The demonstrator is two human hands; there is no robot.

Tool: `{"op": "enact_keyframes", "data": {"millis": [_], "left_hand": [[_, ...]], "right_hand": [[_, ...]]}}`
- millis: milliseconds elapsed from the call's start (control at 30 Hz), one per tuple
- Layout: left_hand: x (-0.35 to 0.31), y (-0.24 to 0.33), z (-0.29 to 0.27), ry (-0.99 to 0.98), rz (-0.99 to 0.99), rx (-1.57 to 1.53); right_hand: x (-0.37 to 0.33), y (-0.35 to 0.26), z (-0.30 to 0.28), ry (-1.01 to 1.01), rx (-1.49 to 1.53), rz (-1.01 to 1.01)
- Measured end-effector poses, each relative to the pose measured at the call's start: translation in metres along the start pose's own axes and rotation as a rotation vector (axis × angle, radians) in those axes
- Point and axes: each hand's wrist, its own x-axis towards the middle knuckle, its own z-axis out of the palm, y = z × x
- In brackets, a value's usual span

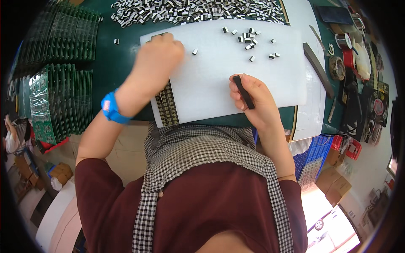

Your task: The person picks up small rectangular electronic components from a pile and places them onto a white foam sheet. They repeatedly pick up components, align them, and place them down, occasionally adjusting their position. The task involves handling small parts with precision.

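Black bar is sitting clamped in the right hand, over the white board by its near edge. Left hand, blurred, is covering part of the circuit strip along the left edge; cannot tell its grip. Risk: a loosening pinch could be dropping the bar, or a hasty brush skewing the strip.

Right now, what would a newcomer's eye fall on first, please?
Probably the heap of black-and-white blocks across the far part of the green table. Nearer, over the white board, the right hand grips a dark bar. The left hand wears a blue wristband.
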Motion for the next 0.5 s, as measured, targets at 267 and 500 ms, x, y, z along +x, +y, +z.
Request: {"op": "enact_keyframes", "data": {"millis": [267, 500], "left_hand": [[-0.003, -0.007, -0.015, 0.155, -0.333, -0.637], [-0.021, 0.043, -0.018, -0.400, -0.659, -2.364]], "right_hand": [[-0.005, 0.007, 0.015, 0.128, -0.481, -0.338], [-0.006, 0.010, 0.016, 0.096, -1.068, -1.036]]}}
